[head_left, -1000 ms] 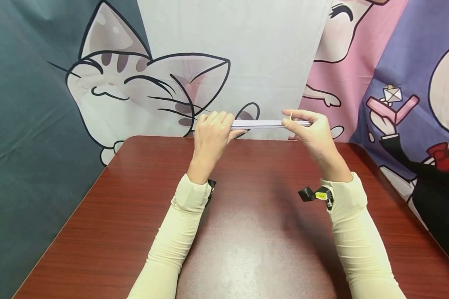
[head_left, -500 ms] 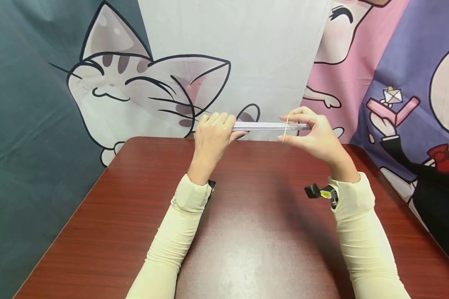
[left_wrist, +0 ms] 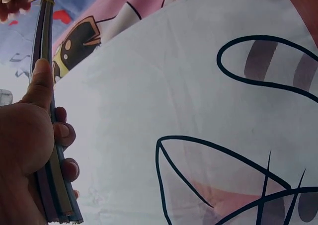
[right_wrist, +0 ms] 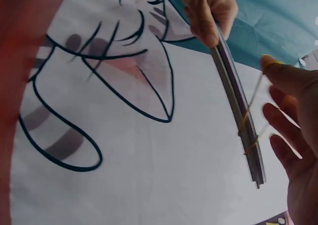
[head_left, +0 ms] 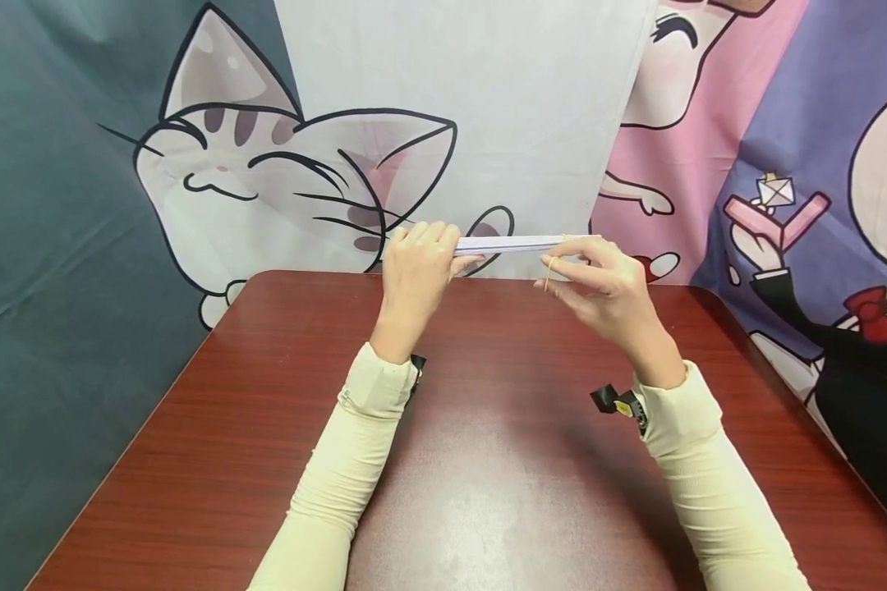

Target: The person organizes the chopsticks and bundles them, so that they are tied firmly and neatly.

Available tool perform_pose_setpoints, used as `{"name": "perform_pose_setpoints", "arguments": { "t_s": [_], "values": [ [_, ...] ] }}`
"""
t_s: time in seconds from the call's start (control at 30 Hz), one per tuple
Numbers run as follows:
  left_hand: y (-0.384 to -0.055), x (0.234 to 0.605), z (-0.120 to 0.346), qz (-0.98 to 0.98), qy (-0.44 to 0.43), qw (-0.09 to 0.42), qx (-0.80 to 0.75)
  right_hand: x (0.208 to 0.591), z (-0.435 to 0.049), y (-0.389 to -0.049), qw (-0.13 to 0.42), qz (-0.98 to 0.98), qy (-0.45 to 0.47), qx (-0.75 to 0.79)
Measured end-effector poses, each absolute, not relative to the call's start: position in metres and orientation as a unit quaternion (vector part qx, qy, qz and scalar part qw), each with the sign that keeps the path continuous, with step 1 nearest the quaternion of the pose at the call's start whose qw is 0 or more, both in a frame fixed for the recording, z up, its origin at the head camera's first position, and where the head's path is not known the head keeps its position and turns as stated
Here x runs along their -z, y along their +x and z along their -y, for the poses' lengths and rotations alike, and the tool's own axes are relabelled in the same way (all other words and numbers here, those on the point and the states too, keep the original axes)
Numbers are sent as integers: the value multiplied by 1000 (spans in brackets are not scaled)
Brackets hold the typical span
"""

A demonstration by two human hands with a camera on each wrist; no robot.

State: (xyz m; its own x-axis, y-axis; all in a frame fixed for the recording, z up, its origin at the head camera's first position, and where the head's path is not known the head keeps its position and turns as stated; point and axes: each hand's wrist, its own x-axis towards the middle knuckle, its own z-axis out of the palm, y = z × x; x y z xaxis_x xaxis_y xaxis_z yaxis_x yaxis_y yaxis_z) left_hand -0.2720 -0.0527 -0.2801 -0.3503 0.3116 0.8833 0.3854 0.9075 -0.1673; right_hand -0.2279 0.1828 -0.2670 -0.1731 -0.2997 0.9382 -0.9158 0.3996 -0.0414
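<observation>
A smiling cartoon cat (head_left: 222, 164) fills the backdrop at ten o'clock, at the far left edge of a reddish-brown wood-grain table (head_left: 458, 410). Right of it, the person's left hand (head_left: 417, 263), at the end of a cream sleeve (head_left: 340, 460), grips a thin stack of flat sheets (head_left: 506, 245) firmly, thumb along one face and fingers curled round the other. The stack is held edge-on above the table's far edge, pointing to three o'clock. Near its free end a yellow rubber band (head_left: 548, 273) goes round it, one part stretched out to the right hand (head_left: 602, 279). That hand's bent thumb and fingers are parted, hooked in the band. At two o'clock a cartoon figure wears a red bow tie (head_left: 868, 312).
</observation>
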Motion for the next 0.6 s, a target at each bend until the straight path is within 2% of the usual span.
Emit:
{"name": "perform_pose_setpoints", "arguments": {
  "t_s": [0.2,0.43,0.6],
  "values": [
    [-272,281,55,828,-181,528,43,270,-170,-213,495,665,352,-435],
    [-271,282,57,827,-170,533,49,271,-170,-209,374,617,228,-654],
    [-270,281,58,818,-171,546,57,271,-176,-218,331,569,170,-733]
  ]
}}
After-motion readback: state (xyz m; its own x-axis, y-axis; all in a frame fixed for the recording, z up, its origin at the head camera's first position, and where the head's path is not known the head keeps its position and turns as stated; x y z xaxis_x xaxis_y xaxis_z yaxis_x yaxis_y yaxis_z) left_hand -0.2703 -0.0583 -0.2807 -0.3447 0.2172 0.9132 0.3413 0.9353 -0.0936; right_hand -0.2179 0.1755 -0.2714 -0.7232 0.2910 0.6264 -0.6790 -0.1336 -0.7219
